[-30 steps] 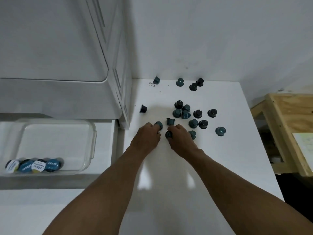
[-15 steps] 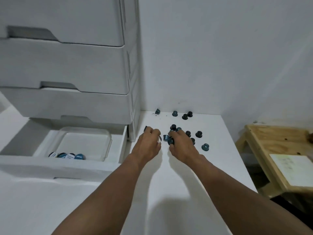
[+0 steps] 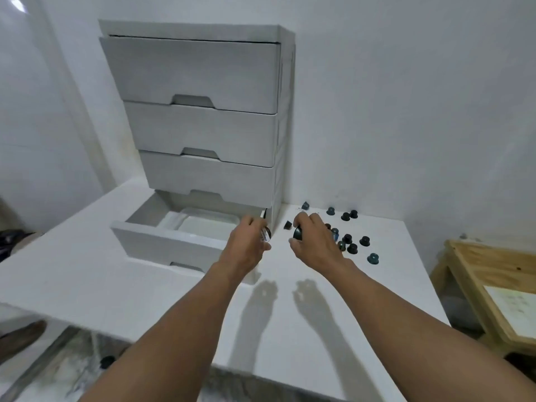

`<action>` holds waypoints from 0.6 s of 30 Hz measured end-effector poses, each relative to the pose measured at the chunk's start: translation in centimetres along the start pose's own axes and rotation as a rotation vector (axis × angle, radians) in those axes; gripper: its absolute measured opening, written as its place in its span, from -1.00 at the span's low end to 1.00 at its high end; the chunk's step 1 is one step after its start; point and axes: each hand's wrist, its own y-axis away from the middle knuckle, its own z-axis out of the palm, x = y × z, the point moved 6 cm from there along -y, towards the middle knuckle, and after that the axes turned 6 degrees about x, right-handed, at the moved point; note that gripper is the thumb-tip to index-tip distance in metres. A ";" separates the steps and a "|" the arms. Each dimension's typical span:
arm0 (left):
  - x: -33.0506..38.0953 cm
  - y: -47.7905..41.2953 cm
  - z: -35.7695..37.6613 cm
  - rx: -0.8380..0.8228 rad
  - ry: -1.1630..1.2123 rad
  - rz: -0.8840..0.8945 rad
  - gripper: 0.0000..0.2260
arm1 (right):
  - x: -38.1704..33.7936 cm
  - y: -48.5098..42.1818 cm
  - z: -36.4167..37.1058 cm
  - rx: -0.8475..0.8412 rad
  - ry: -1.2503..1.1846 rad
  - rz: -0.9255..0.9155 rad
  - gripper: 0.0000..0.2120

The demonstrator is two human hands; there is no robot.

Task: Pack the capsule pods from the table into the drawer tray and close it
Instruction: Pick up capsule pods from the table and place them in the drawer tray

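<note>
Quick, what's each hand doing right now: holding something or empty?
Left hand: grips a dark capsule pod with white foil lid.
Right hand: grips a dark round capsule pod.

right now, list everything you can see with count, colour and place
drawer unit: one, pale grey, four drawers, on the table against the wall
bottom drawer: one, pale grey, pulled open; the three above are shut
tray: one, clear, inside the bottom drawer
loose pods: about a dozen, dark and teal, on the table right of the drawer unit
table: one, white
wooden stand: one, light wood, far right, with a white sheet on top
left hand: grips a labelled pod, at the open drawer's right end
right hand: grips a dark pod, above the table by the loose pods
</note>
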 end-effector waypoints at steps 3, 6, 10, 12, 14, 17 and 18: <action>-1.5 0.9 -3.1 0.059 -0.016 -0.014 -0.68 | -3.3 0.1 0.4 0.004 0.004 -0.063 -0.81; -3.4 1.3 -5.9 0.100 -0.020 -0.031 -0.65 | -6.7 -0.4 1.0 0.032 0.013 -0.112 -0.82; -6.1 1.5 -9.1 0.136 -0.040 -0.027 -0.61 | -10.6 -1.4 2.5 0.072 -0.025 -0.145 -0.85; -8.0 1.6 -11.0 0.144 -0.036 -0.027 -0.60 | -12.8 -1.8 3.8 0.093 -0.053 -0.144 -0.84; -10.4 1.5 -12.8 0.152 -0.043 -0.020 -0.61 | -15.3 -2.2 5.3 0.110 -0.069 -0.156 -0.81; -13.9 1.1 -15.1 0.162 -0.028 -0.018 -0.60 | -18.4 -2.5 7.7 0.105 -0.078 -0.158 -0.76; -14.9 0.9 -15.7 0.162 -0.020 -0.016 -0.59 | -19.1 -2.7 8.5 0.107 -0.073 -0.154 -0.75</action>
